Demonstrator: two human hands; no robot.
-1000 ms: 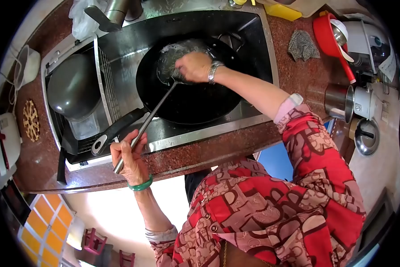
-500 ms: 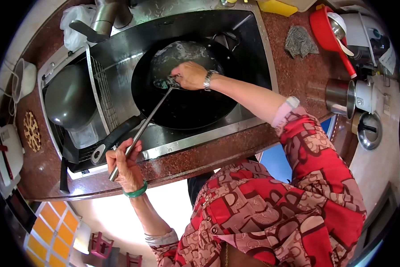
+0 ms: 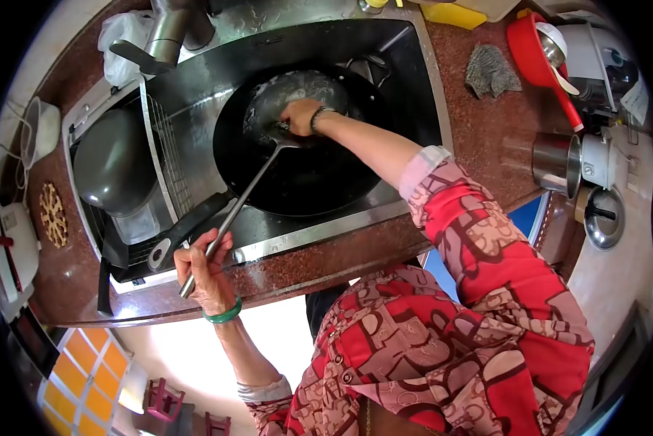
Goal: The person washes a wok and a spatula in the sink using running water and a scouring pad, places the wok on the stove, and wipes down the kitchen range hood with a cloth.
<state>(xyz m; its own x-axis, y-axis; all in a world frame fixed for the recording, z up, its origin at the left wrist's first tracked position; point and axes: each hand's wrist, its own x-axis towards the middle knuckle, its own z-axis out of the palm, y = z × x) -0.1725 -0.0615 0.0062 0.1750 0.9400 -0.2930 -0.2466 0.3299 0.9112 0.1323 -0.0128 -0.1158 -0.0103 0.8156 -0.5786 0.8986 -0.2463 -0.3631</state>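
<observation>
My left hand (image 3: 204,270), with a green bangle at the wrist, is closed round the long metal handle of a wok spatula (image 3: 248,195). The spatula slants up into a black wok (image 3: 304,185) standing in the sink, its head partly hidden under my right hand. My right hand (image 3: 303,118) is closed at the spatula's head. Whatever it presses there is too hidden to name. Beneath it, cloudy sudsy water lies in the far part of the wok. The wok's black handle (image 3: 192,221) points toward my left hand.
Left in the sink, a dark domed pan (image 3: 115,163) rests beside a wire rack (image 3: 168,149). The faucet (image 3: 168,36) stands at the back left. On the right counter are a grey mesh cloth (image 3: 490,71), a red basin (image 3: 526,54) and a metal pot (image 3: 555,163).
My right hand has shifted slightly away and left over the spatula's head, its forearm swinging left. My left hand keeps its hold on the handle, nearly still.
</observation>
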